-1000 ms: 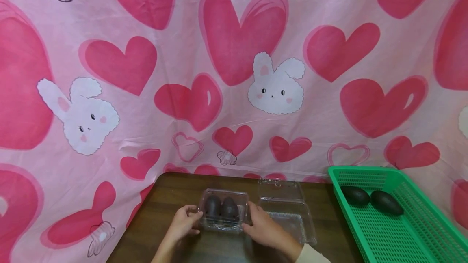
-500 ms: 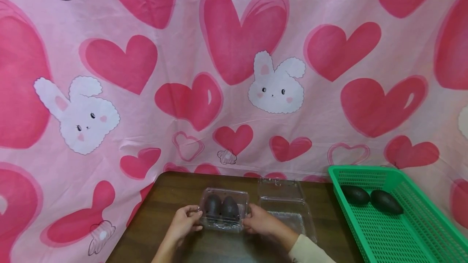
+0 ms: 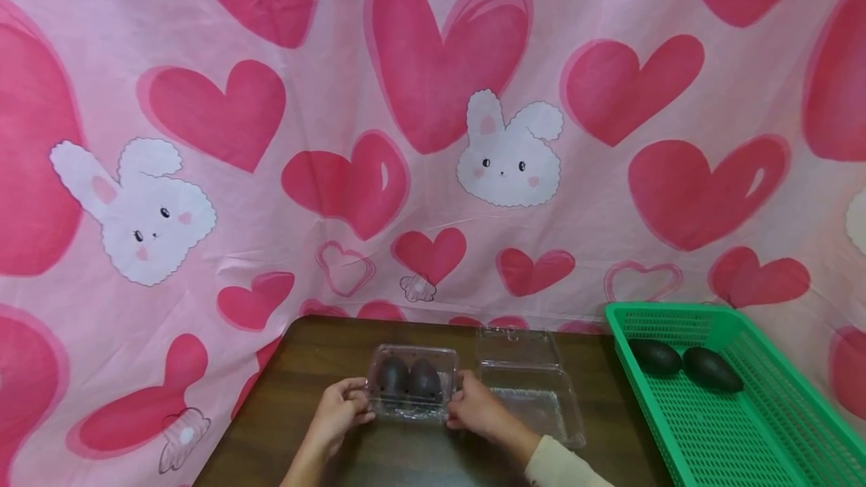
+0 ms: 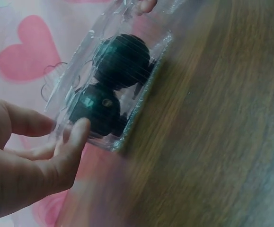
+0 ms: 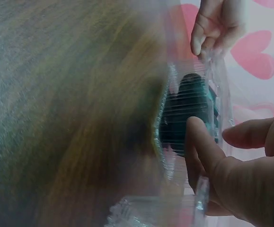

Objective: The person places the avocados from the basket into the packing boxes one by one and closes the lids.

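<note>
A clear plastic clamshell box point(image 3: 414, 412) with its lid down stands on the brown table, two dark avocados point(image 3: 425, 379) side by side inside it. My left hand point(image 3: 338, 412) holds the box's left side; the left wrist view shows thumb and fingers pinching its edge by the near avocado point(image 4: 95, 108). On the opposite side my right hand point(image 3: 482, 408) grips the right edge, its bent fingers at the rim. In the right wrist view, the right hand's fingers point(image 5: 204, 144) partly cover the avocado behind the plastic.
Right of the box lies a second clear clamshell point(image 3: 531, 404), spread open, partly behind my right hand. A green perforated basket point(image 3: 639, 382) at the far right holds two dark avocados point(image 3: 712, 369). A pink heart-patterned cloth point(image 3: 433, 194) hangs behind the brown table point(image 3: 406, 461).
My right hand's fingers have bent in more around the box's right edge. The box and my left hand keep nearly the same place; the head view shifts slightly.
</note>
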Demonstrator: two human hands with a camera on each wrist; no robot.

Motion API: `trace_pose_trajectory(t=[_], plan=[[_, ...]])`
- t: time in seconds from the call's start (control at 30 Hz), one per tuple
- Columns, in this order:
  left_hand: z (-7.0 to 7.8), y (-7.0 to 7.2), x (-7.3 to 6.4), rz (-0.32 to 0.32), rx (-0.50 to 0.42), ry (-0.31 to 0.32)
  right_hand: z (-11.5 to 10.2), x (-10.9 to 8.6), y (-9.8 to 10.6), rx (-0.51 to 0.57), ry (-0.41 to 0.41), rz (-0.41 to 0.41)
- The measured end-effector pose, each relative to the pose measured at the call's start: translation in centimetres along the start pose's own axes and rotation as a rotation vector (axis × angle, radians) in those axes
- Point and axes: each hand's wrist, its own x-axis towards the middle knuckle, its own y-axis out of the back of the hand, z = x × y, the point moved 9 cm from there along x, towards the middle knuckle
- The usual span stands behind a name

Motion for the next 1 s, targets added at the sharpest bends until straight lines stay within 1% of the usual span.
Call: trace_pose_trajectory(t=[0.2, 0.37, 0.5, 0.63, 0.77, 1.0], plan=[[-0.25, -0.02, 0.36, 0.047, -0.037, 0.021, 0.00, 0.13, -0.10, -0.005, 0.023, 0.056], [0.08, -0.01, 0.36, 0.079, -0.042, 0.012, 0.02, 0.23, -0.33, -0.016, 0.050, 0.089], [0.48, 0.04, 0.23, 0.093, -0.042, 0.002, 0.02, 0.20, -0.47, -0.016, 0.049, 0.097], [0.66, 0.15, 0.20, 0.098, -0.043, -0.004, -0.03, 0.15, -0.53, -0.006, 0.038, 0.095], [0.51, 0.29, 0.36, 0.099, -0.043, -0.004, -0.01, 0.13, -0.55, -0.005, 0.024, 0.098], [0.26, 0.24, 0.60, 0.089, -0.034, 0.000, 0.20, 0.30, -0.54, 0.005, 0.032, 0.114]])
